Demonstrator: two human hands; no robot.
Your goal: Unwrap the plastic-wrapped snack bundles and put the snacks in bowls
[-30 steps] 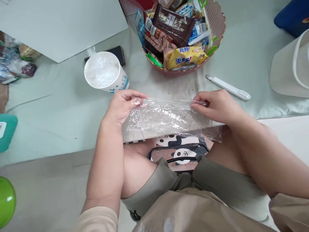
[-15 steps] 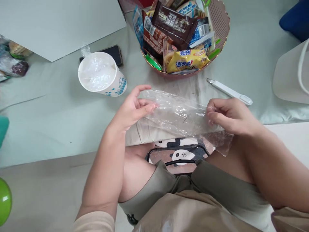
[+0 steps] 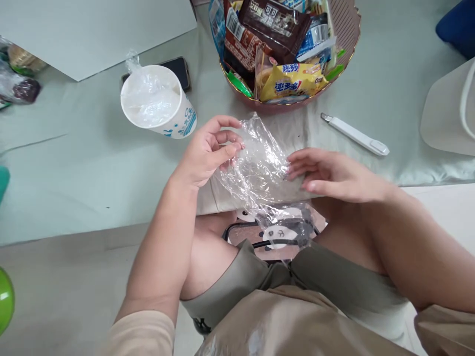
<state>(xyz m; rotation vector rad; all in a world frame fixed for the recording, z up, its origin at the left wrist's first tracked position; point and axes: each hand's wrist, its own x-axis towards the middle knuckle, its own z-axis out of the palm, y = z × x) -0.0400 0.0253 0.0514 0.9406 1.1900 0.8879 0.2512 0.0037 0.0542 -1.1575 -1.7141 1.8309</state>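
A crumpled clear plastic bag hangs over the table's front edge, its lower end above my lap. My left hand pinches its upper left part between thumb and fingers. On the other side, my right hand lies against the bag with fingers stretched and thumb apart, not gripping it. Beyond my left hand stands a white paper cup with a blue print, clear plastic film stuffed in its mouth. Past my right hand lies a white box cutter.
A pink ribbed basket full of wrapped snacks sits at the back. Behind the cup lie a phone and a large white board or box. At right stand a white bin and something dark blue.
My right hand has let go of the bag's right end and moved left, its fingers straightening. The bag, stretched sideways before, now droops and bunches below my left hand.
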